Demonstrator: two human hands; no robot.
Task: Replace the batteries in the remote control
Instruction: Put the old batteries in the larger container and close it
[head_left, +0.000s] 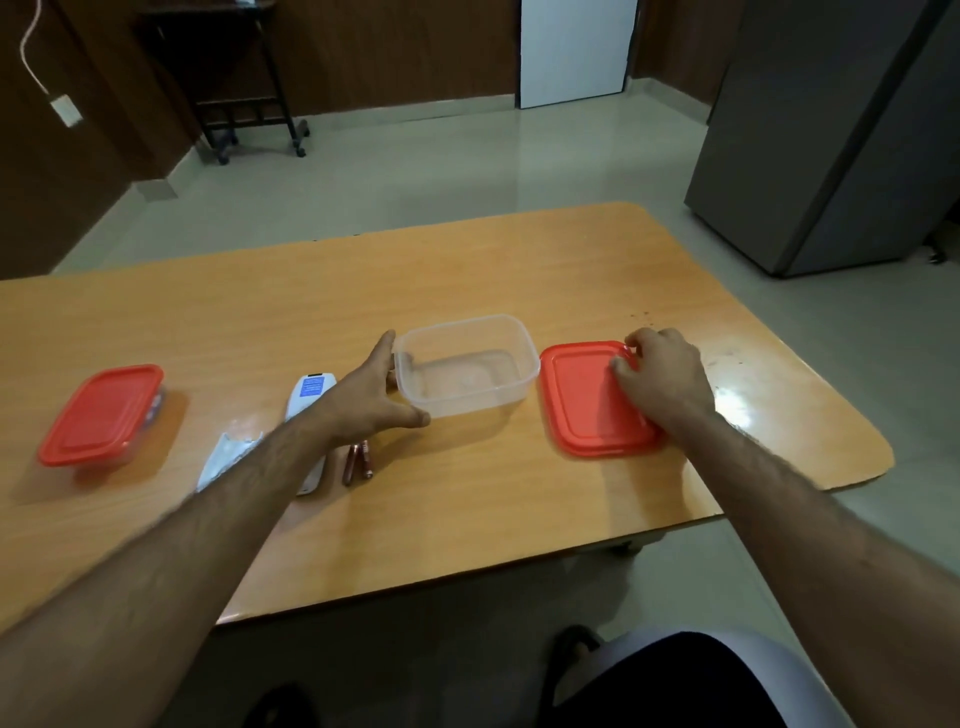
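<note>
- Wooden table (519, 270) on a tiled floor, fridge at right.
- Left hand (374, 400) spread open around the left wall of an empty clear tub (467, 364).
- Right hand (660, 374) curled on a loose red lid (587, 405), fingertips at its far edge; grip uncertain.
- Remote (311, 395) under the left forearm, long axis running near-to-far.
- Batteries (358, 460) just right of the remote, parallel to it, nearer the left hand.
- Lidded tub (101, 415) well apart at far left.

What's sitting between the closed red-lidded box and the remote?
In the head view, only a crumpled white wrapper lies between the closed box and the remote.
</note>
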